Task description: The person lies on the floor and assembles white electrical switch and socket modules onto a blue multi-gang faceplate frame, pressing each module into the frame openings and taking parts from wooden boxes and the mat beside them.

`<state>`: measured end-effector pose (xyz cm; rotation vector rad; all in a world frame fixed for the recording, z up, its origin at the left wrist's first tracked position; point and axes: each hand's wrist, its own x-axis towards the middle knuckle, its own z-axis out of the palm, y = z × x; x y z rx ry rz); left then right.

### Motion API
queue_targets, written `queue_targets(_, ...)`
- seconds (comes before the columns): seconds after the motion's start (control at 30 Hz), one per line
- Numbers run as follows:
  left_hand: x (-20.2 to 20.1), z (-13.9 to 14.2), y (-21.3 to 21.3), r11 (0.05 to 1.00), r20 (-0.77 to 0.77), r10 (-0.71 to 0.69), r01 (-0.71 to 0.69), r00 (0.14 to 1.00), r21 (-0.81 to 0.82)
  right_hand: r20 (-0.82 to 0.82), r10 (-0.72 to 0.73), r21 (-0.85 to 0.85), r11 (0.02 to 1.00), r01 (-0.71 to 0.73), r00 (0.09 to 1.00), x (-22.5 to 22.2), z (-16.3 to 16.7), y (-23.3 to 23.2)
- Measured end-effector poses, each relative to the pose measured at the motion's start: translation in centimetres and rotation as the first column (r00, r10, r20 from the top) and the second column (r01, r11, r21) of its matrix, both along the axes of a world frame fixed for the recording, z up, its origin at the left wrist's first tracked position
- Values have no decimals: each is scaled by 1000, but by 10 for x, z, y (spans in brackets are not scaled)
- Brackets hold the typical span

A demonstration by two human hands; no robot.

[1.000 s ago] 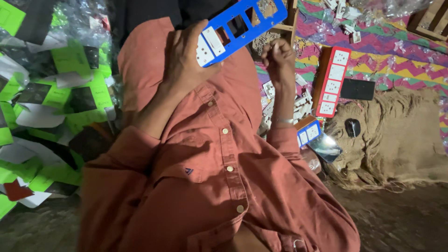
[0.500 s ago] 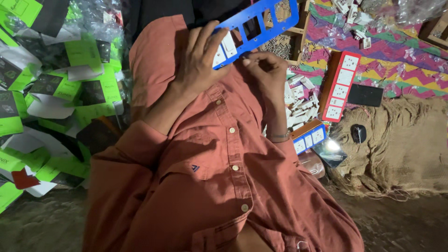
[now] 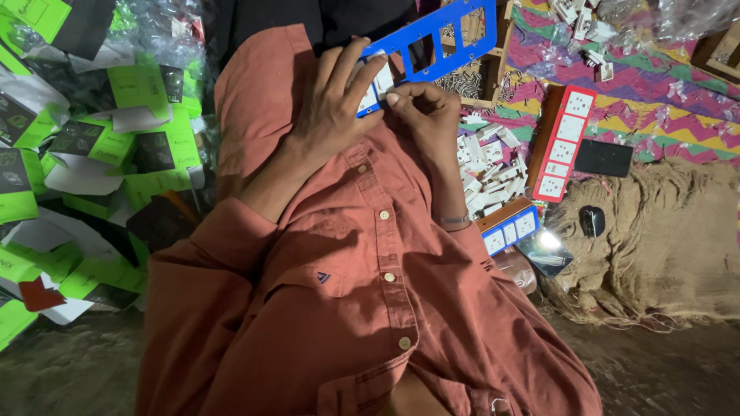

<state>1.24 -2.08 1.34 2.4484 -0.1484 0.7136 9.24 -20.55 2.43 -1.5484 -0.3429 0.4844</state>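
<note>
Head view, left to right: a heap of green and black cardboard boxes (image 3: 92, 154) fills the left side, loosely piled with clear plastic bags above; the person's rust-coloured shirt (image 3: 362, 293) takes up the middle of the frame. The left hand (image 3: 331, 108) lies spread over the near end of the blue plastic frame (image 3: 432, 38), fingers wrapped round its edge, apparently to brace it against the chest; the right hand (image 3: 424, 112) sits just beside, thumb and fingertips pinched on a white socket insert (image 3: 376, 85) at the frame's lowest window, pressing it in, by the look of it; the other windows are empty. Further right, a pile of white inserts (image 3: 489, 166) lies within easy reach; a red frame with white inserts (image 3: 566, 142) lies on the patterned cloth (image 3: 663, 85), with a burlap sack (image 3: 663, 239) beside it.
</note>
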Motion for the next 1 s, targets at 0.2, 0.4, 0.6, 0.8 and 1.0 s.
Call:
queue_targets(0.2, 0, -2, 1, 1000, -14, -5, 4, 1000, -15, 17, -92, 6, 996, 91, 996, -4, -2, 3)
queue_targets(0.4, -1, -2, 1, 1000, 6, -15, 16, 1000, -13, 126, -70, 8, 998, 69, 990, -13, -7, 11)
queue_targets(0.6, -5, 4, 2, 996, 125, 4, 7, 992, -84, 164, -378, 198, 918, 345, 911, -6, -20, -5)
queue_targets(0.8, -6, 3, 9, 920, 219, 40, 50, 975, -389, 257, -404, 13, 910, 415, 878, 55, -39, -55)
queue_targets(1.0, -5, -5, 9, 483, 88, -4, 79, 996, -872, 494, -64, -425, 852, 306, 867, 152, -46, -56)
